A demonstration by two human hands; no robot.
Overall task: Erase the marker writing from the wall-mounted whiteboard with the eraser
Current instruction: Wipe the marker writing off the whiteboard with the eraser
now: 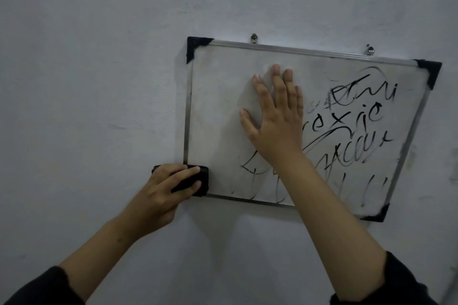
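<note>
I am in the middle of the erasing. My left hand (168, 187) is closed around the black eraser (198, 181), at the lower left corner of the whiteboard (218, 106). My right hand (272, 116) lies open and flat on the board, steadying it. The writing (352, 126) remains on the right half, so I judge my next stroke must go rightwards, with firm pressure.

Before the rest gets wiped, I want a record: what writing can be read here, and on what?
"exic": black marker, right half of the metal-framed white whiteboard, middle line.
Line above: smeared scrawl, unreadable.
Lines below: looping, half-wiped strokes, unreadable.
Black eraser: no label visible.
</note>
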